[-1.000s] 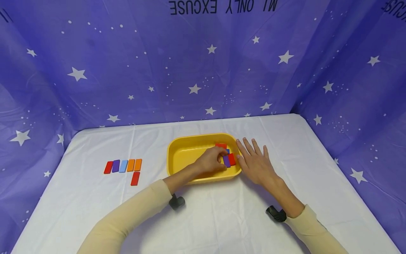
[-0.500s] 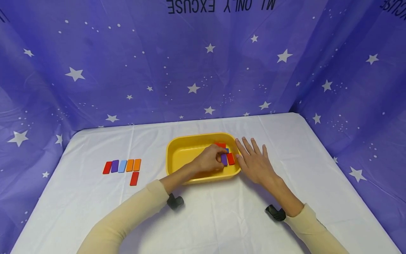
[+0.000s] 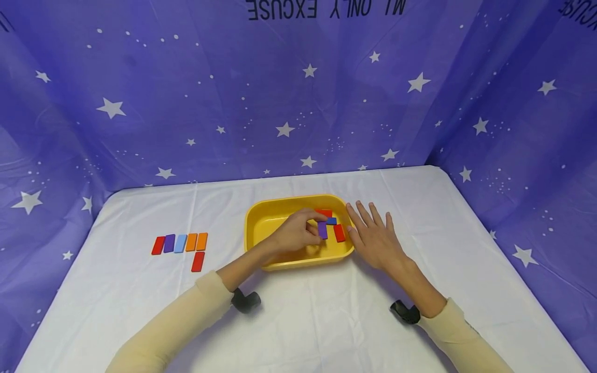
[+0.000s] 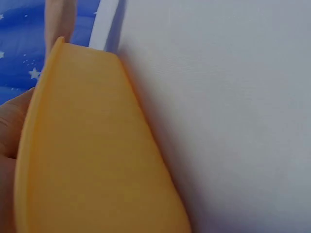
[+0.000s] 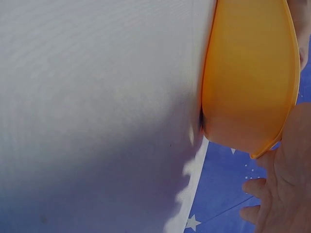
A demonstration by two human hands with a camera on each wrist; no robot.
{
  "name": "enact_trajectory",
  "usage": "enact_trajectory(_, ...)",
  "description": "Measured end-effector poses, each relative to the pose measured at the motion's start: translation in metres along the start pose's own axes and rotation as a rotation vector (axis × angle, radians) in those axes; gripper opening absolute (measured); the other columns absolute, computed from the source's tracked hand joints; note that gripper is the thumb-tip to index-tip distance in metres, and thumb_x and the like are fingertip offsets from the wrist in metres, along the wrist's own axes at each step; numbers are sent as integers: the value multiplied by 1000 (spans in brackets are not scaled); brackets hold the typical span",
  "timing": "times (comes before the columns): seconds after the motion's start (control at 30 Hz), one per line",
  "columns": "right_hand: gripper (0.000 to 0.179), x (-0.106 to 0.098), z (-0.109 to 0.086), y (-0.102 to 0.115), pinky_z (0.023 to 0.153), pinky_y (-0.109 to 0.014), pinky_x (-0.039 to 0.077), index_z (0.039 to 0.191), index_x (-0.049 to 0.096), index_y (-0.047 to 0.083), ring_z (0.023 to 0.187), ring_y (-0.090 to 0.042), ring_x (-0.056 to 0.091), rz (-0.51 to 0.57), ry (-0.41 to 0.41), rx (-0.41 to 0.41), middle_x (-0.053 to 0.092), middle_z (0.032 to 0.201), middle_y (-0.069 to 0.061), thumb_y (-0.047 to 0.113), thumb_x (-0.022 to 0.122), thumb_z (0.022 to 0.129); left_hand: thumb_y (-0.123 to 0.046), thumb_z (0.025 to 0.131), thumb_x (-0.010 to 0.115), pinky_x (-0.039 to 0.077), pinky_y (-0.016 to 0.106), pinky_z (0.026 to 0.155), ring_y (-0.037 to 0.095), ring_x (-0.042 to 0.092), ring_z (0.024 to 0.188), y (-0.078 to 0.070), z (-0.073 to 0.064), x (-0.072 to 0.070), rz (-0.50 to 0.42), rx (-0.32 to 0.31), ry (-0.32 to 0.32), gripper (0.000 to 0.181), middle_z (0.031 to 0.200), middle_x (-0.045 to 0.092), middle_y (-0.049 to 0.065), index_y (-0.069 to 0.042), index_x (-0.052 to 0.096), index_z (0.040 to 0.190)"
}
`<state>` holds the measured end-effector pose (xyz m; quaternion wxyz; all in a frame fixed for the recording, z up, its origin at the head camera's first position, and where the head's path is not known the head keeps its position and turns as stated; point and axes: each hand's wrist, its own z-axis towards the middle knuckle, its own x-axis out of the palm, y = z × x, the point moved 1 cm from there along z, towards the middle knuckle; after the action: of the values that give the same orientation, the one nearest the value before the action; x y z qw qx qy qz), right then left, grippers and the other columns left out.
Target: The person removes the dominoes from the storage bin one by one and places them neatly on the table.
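Inside a yellow plastic tub, my left hand pinches a flat purple block between thumb and fingers. Close by in the tub lie a red block, a blue block and another red block at the back wall. My right hand lies with fingers spread at the tub's right end, its thumb and index finger at the rim. In the left wrist view the tub's outer wall hides most of the left hand. Right fingers reach the rim in the right wrist view.
Left of the tub, a row of flat blocks sits on the white tablecloth: red, purple, light blue and orange. Another red block lies below the row. A purple star-patterned curtain surrounds the table.
My left hand has drawn left inside the tub with the purple block, away from the red block beside it. The blue block shows more. My right hand stays at the tub's end.
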<state>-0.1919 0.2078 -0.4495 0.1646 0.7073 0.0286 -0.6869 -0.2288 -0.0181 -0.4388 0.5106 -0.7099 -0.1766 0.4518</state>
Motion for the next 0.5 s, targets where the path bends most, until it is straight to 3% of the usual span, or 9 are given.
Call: enact_trajectory(0.5, 62, 1, 0, 0, 111, -70, 2, 161, 16, 18, 149, -41, 5, 11, -5, 4, 16, 164, -14, 41, 34, 106, 4, 83, 71, 55, 30, 80, 21, 66, 93, 2, -44, -42, -130, 3, -58, 51, 128, 50, 13, 1, 58, 132)
